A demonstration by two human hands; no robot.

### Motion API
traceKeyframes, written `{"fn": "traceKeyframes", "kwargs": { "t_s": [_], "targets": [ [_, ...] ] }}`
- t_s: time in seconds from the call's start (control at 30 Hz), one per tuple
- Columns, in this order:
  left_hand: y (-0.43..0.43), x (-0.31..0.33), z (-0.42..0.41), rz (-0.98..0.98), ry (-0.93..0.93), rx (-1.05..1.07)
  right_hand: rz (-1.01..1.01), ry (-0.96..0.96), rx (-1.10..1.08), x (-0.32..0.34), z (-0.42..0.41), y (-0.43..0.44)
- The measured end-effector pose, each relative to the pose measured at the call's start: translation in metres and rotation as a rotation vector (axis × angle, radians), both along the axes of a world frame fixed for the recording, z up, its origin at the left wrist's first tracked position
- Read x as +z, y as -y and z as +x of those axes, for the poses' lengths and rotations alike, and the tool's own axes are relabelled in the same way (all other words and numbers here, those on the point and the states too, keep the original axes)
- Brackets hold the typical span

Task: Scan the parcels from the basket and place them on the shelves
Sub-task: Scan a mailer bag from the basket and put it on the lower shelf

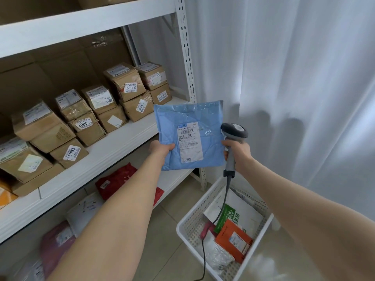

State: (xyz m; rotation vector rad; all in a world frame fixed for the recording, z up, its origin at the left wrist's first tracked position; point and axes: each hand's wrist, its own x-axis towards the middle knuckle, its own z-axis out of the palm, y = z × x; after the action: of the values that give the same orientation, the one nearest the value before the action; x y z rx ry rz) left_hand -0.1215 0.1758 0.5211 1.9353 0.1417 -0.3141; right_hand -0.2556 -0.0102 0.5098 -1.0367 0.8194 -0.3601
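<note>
My left hand (pixel 161 149) pinches the lower left corner of a flat blue parcel (pixel 205 118), held upright with its white shipping label (pixel 189 141) facing me. My right hand (pixel 238 154) grips the handle of a grey barcode scanner (pixel 234 131), whose head sits right beside the parcel's right edge. The scanner's cable hangs down into the white basket (pixel 191 224) on the floor at lower right. Inside the basket lie an orange parcel (pixel 235 239), a green and white parcel (pixel 233 214) and a clear plastic bag (pixel 215 254).
A white metal shelf unit (pixel 113 145) stands at left, its middle shelf carrying several labelled cardboard boxes (pixel 125 82). The bottom shelf holds a red bag (pixel 117 182), a white bag (pixel 84 211) and a pink bag (pixel 54 242). White curtains (pixel 294 78) hang at right.
</note>
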Motion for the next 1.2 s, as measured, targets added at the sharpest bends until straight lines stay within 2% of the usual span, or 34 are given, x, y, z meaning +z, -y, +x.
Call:
{"fn": "traceKeyframes", "kwargs": {
  "t_s": [0.1,0.23,0.33,1.0,1.2],
  "targets": [
    [0.002,-0.001,-0.001,0.052,0.042,0.074,-0.095,-0.009,0.071,0.001,-0.007,0.001],
    [0.003,-0.001,-0.004,0.08,0.041,0.091,-0.156,0.004,0.416,0.011,-0.019,-0.005],
    [0.002,0.0,-0.005,0.094,0.055,0.094,-0.185,-0.006,0.533,0.009,-0.02,-0.012],
    [-0.011,-0.005,-0.007,0.052,0.019,0.144,-0.204,-0.103,0.612,0.009,-0.014,-0.02],
    [-0.021,-0.01,-0.01,0.037,-0.013,0.143,-0.154,-0.087,0.574,0.004,-0.01,-0.028]
  ]
}}
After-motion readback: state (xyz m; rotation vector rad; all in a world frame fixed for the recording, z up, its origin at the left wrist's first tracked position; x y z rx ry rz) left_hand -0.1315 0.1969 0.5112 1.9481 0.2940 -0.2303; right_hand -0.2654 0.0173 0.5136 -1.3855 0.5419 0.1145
